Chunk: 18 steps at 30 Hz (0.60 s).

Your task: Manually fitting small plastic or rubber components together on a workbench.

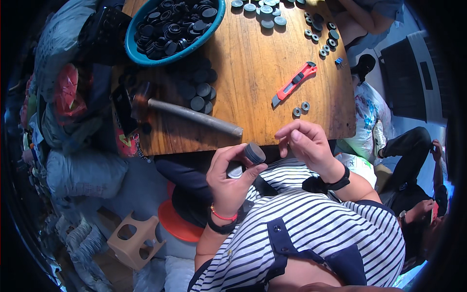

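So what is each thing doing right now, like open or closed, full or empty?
left hand: shut on a dark round cap
right hand: fingers pinched, nothing seen inside
red utility knife: lying flat on the table
blue basin: full of black caps
hammer: lying untouched
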Motion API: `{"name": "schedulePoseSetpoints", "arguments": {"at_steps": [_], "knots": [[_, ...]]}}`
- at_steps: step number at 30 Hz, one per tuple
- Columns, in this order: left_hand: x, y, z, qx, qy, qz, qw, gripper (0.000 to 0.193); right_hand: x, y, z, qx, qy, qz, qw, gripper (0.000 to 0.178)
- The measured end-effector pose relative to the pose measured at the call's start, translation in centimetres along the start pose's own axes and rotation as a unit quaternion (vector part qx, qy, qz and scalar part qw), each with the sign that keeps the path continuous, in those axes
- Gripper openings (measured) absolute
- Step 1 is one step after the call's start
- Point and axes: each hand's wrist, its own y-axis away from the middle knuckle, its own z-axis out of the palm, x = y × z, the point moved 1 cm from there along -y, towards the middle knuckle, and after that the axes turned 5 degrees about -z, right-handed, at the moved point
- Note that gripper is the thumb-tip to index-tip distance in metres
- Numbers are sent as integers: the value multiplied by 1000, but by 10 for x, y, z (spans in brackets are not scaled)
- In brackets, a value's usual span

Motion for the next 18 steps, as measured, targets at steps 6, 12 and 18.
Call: {"name": "schedulePoseSetpoints", "arguments": {"at_steps": [6, 12, 18], "knots": [[-9, -2, -4, -101, 91, -35, 990, 41, -21, -18, 21, -141, 155, -89, 974, 47], [-24, -10, 8, -232, 334, -200, 891, 46, 1, -27, 30, -81, 364, -296, 879, 19], [-16, -17, 17, -166, 300, -183, 921, 37, 2, -17, 22, -25, -16, 26, 999, 41]]}}
